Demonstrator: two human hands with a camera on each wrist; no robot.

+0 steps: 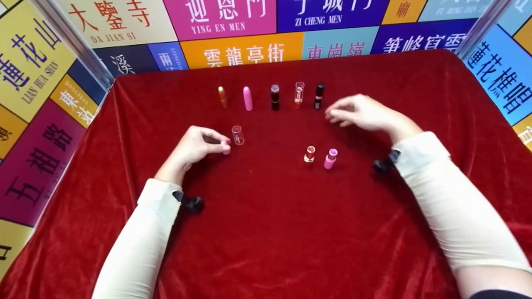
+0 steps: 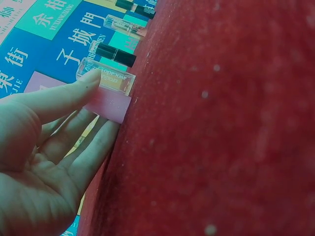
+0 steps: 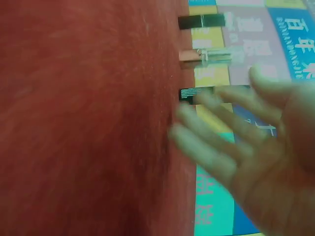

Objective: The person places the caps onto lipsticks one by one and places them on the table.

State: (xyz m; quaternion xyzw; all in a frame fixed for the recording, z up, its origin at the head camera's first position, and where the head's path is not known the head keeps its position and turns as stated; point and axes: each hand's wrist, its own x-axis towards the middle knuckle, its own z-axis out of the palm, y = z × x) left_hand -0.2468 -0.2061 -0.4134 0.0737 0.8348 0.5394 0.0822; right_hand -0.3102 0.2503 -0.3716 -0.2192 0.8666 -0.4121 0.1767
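Observation:
My left hand (image 1: 192, 146) pinches a small pink lipstick cap (image 1: 226, 148) between thumb and fingers, low at the red cloth. Just beyond it a clear cap (image 1: 237, 135) stands upright; in the left wrist view this clear cap (image 2: 115, 78) shows lettering and overlaps the pink one. Over on the right, my right hand (image 1: 365, 113) holds nothing, its fingers loosely extended beside a black lipstick (image 1: 318, 96). The right wrist view has the fingertips overlapping that black tube (image 3: 189, 95). Nearer me, an uncapped red lipstick (image 1: 309, 154) and an uncapped pink lipstick (image 1: 331, 159) stand upright.
Along the back runs a row of capped lipsticks: gold (image 1: 223, 98), pink (image 1: 247, 99), black with a glittery top (image 1: 275, 98), and one with a clear cap (image 1: 299, 95). A red velvet cloth (image 1: 266, 232) covers the table. Colourful lettered panels (image 1: 241, 52) stand behind.

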